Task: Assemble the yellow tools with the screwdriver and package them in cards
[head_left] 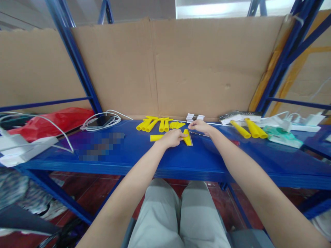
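Near the middle of the blue table, my left hand [173, 138] is closed round a yellow scraper [188, 137]; its handle sticks out to the left and its wide head, with a thin clear or metallic edge, points right. My right hand [200, 127] is closed just above and right of the scraper head, fingers pinched on the end of a thin dark metal tool [199, 133]. Behind my left hand lie several yellow scrapers [155, 124] and a row of small yellow pieces [177, 125]. A stack of white packets [195, 117] is behind my right hand.
Yellow handles [240, 129] lie at the right by a black and white box [240, 116] and a green-white packet [283, 136]. A red bag [59, 120], coiled white cable [103, 121] and power strip [23, 151] are at the left. Cardboard [181, 69] stands behind.
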The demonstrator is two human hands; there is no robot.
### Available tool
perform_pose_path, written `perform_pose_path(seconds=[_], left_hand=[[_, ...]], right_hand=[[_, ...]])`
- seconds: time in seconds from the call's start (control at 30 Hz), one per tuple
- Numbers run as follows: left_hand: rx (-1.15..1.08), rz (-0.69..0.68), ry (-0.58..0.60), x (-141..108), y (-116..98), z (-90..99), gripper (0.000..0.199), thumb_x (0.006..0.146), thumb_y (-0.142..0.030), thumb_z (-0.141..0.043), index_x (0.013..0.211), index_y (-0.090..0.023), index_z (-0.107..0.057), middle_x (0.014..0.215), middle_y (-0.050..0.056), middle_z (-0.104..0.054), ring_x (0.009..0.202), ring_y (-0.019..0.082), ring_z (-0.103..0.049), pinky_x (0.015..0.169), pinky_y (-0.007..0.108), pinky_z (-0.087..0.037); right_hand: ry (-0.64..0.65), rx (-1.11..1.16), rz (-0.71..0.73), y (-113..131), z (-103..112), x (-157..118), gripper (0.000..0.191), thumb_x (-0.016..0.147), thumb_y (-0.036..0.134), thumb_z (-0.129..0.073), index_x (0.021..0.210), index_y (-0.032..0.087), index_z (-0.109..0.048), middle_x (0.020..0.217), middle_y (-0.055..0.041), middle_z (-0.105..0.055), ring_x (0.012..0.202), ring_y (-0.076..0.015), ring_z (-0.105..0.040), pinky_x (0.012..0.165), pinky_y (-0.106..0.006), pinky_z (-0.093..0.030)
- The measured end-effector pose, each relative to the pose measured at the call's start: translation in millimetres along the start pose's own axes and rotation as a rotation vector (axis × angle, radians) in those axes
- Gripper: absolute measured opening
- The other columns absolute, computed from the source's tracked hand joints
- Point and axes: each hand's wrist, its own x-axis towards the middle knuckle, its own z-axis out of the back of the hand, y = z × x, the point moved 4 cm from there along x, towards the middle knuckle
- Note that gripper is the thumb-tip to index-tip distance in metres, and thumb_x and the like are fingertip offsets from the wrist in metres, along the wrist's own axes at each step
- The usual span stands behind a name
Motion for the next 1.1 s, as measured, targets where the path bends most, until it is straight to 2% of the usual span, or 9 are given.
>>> perform_pose_path(seconds=[0.23, 0.47, 0.87, 1.1], left_hand=[[-0.031, -0.036, -0.001, 0, -2, 1.4, 0.033, 0.090, -0.019, -0.048, 0.117, -0.021, -0.068, 0.108, 0.010, -0.068, 0.100, 0.024, -0.063, 0.085, 0.032, -0.046], [-0.051, -0.048, -0.007, 0, -3, 2.5, 0.032, 0.090, -0.019, -0.049, 0.115, -0.021, -0.069, 0.106, 0.008, -0.068, 0.098, 0.022, -0.063, 0.085, 0.030, -0.046], [-0.052, -0.058, -0.020, 2, -1, 0.8, 0.032, 0.090, -0.021, -0.050, 0.116, -0.020, -0.069, 0.106, 0.009, -0.068, 0.097, 0.022, -0.063, 0.084, 0.030, -0.046], [-0.103, -0.052, -0.039, 1, -1, 2.6, 0.033, 0.090, -0.018, -0.050, 0.117, -0.020, -0.068, 0.107, 0.008, -0.069, 0.097, 0.021, -0.063, 0.086, 0.030, -0.047]], right_hand=[[0.030, 0.150, -0.108, 7, -8, -9, 0.012, 0.068, 0.006, -0.063, 0.062, 0.015, -0.069, 0.076, -0.0036, -0.073, 0.074, -0.0149, -0.063, 0.079, -0.025, -0.048], [0.060, 0.214, -0.100, 8, -9, -11, 0.016, 0.067, 0.005, -0.061, 0.059, 0.016, -0.067, 0.068, -0.0016, -0.069, 0.069, -0.0131, -0.059, 0.076, -0.024, -0.047], [0.083, 0.216, -0.081, 5, -10, -10, 0.007, 0.065, 0.010, -0.063, 0.065, 0.017, -0.062, 0.065, 0.0015, -0.061, 0.063, -0.0111, -0.051, 0.063, -0.021, -0.041], [0.063, 0.206, -0.107, 9, -11, -12, 0.007, 0.065, 0.010, -0.060, 0.066, 0.018, -0.060, 0.070, 0.0004, -0.062, 0.065, -0.0111, -0.050, 0.060, -0.021, -0.038]])
